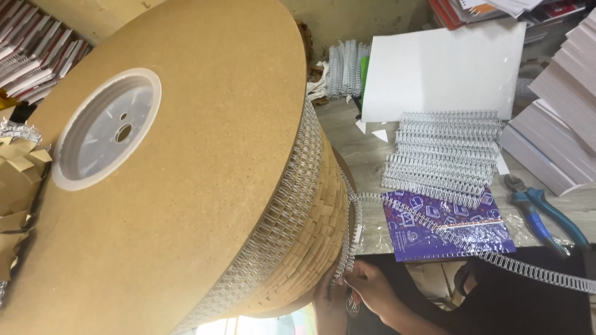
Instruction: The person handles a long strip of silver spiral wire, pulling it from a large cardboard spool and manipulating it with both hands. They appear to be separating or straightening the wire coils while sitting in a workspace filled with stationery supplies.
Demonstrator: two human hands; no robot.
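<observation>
A big brown cardboard spool (186, 186) fills the left of the view, wound with silver wire binding and brown paper backing. A loose strip of wire binding (528, 270) runs off the spool's lower right edge, loops up and trails right across a purple notebook cover (434, 239). My right hand (372, 288) pinches this strip where it leaves the spool. My left hand (326, 307) sits just beside it against the spool's lower rim, mostly hidden, so its grip is unclear.
A pile of cut wire binding lengths (444, 155) lies on the table behind the notebook. Blue-handled cutters (537, 214) rest at the right. A white sheet (441, 68) leans at the back, paper stacks (559, 124) stand right, and bound notebooks (31, 56) are piled top left.
</observation>
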